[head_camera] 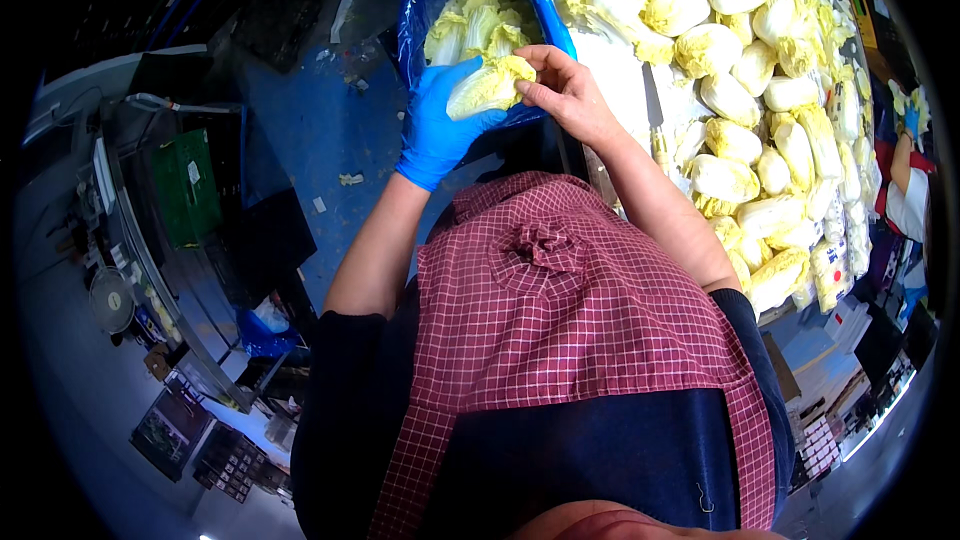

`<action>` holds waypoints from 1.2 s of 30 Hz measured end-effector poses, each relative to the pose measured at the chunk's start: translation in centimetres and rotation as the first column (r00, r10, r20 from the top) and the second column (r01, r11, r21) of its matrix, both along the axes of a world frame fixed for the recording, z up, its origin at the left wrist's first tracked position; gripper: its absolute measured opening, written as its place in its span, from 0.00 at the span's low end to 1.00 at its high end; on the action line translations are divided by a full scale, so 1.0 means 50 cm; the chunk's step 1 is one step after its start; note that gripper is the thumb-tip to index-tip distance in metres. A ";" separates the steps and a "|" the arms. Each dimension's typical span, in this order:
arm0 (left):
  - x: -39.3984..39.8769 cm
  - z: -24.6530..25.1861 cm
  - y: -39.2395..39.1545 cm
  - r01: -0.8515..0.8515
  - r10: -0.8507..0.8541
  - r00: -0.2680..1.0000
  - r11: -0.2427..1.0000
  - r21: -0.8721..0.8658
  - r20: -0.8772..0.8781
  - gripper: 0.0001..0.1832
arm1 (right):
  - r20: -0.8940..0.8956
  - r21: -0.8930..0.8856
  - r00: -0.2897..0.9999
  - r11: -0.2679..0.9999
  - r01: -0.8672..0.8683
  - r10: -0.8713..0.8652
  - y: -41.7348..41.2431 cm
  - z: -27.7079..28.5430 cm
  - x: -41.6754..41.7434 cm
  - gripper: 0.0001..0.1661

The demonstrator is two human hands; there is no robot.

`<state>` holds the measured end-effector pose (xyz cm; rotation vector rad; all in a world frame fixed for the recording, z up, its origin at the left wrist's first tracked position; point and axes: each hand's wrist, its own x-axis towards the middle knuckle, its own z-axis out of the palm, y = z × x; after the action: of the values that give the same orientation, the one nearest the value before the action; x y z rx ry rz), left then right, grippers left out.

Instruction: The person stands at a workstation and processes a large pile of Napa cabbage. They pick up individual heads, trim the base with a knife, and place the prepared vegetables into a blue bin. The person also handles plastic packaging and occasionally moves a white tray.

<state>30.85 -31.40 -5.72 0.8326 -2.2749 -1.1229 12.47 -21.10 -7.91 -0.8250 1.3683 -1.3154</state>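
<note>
My left hand [444, 120], in a blue glove, holds a small napa cabbage [491, 88] above the near edge of a crate [551, 11] lined with blue plastic. Bare, my right hand [559, 86] pinches the leafy end of that same cabbage between thumb and fingers. Inside the crate lie several more napa cabbages [480, 26], leafy ends towards me. To the right a large heap of trimmed napa cabbages [731, 142] covers the worktable. A knife [653, 109] lies on the table's near part, its blade pointing away and its handle among the cabbages.
Wrapped cabbages [831, 270] are stacked at the heap's right edge. A green plastic crate [187, 187] stands at the left by a metal-framed table. Leaf scraps [351, 179] lie on the blue floor. At the far right a co-worker's gloved hand [911, 120] holds a cabbage.
</note>
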 end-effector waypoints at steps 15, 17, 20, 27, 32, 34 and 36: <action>0.006 -0.004 0.004 0.009 -0.008 0.998 1.000 0.003 -0.060 0.33 | -0.538 -0.201 0.840 0.979 -0.040 -0.076 0.005 0.045 0.013 0.25; 0.005 -0.005 0.003 0.007 -0.009 0.997 1.000 -0.025 -0.075 0.33 | -0.550 -0.263 0.826 0.964 -0.037 -0.118 0.007 0.043 0.016 0.24; 0.009 -0.008 -0.005 0.024 -0.032 0.997 0.994 -0.110 -0.068 0.33 | -0.599 -0.304 0.790 0.950 -0.074 -0.130 0.008 0.050 0.012 0.22; 0.018 -0.007 -0.010 0.046 -0.049 0.999 0.983 -0.178 -0.012 0.32 | -0.500 -0.252 0.857 0.968 -0.007 -0.124 0.017 0.042 0.018 0.22; 0.022 -0.004 -0.012 0.073 -0.070 0.997 0.976 -0.204 0.018 0.33 | -0.550 -0.318 0.823 0.947 -0.044 -0.146 0.018 0.043 0.016 0.22; 0.021 -0.005 -0.014 0.074 -0.075 0.997 0.975 -0.209 0.001 0.33 | -0.457 -0.253 0.881 0.967 0.000 -0.120 0.022 0.039 0.017 0.23; 0.022 -0.006 -0.013 0.068 -0.071 0.997 0.977 -0.202 -0.005 0.33 | -0.405 -0.220 0.907 0.975 0.027 -0.117 0.024 0.033 0.019 0.23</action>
<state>31.94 -32.07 -6.02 0.6694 -2.3759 -0.9032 13.45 -19.88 -6.24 -1.2667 1.6188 -1.4108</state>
